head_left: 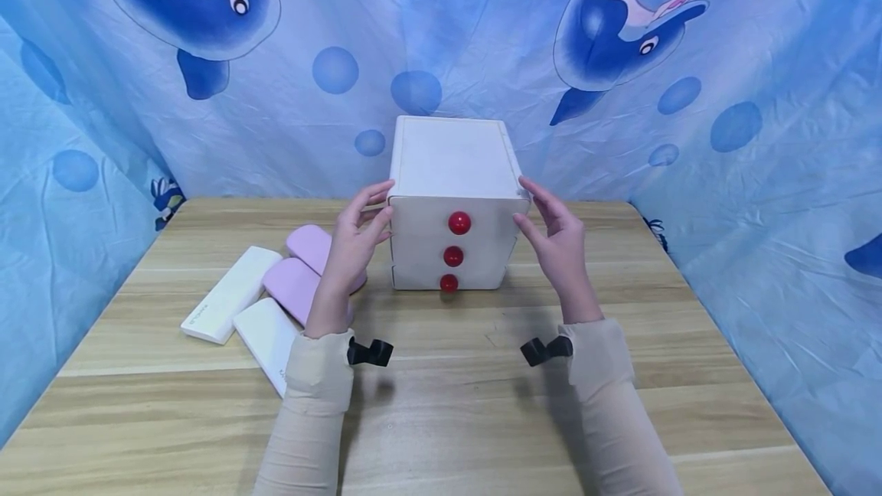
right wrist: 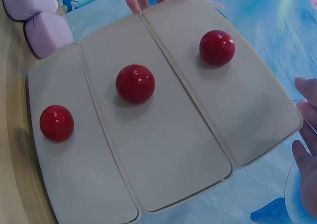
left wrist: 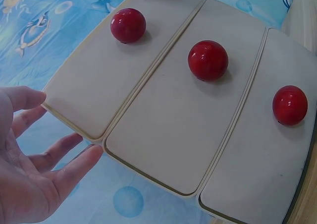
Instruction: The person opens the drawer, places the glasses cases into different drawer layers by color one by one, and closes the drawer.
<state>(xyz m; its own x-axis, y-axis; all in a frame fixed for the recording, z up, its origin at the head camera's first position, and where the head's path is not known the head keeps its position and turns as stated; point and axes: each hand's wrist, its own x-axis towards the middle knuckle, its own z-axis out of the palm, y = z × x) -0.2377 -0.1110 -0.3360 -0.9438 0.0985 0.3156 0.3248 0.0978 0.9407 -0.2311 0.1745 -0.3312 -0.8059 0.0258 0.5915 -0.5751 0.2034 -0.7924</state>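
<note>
A white three-drawer box point(head_left: 448, 159) with a column of red round knobs point(head_left: 459, 223) stands at the middle back of the table. My left hand point(head_left: 347, 255) is at its left side, fingers spread and fingertips at the upper front edge. At the opposite side is my right hand point(head_left: 563, 251), its thumb near the front corner and its fingers along the side. In the left wrist view the left hand point(left wrist: 37, 174) touches the edge lightly with extended fingers. The right hand point(right wrist: 308, 179) is partly cut off in the right wrist view. All drawers look closed.
Left on the wooden table point(head_left: 441, 419) lie two lilac rounded pieces point(head_left: 292, 285), partly behind my left arm, and two white oblong pieces with small lettering, one flat point(head_left: 230, 293) and one point(head_left: 265, 335) beside my sleeve. A blue dolphin-print cloth point(head_left: 468, 37) hangs behind.
</note>
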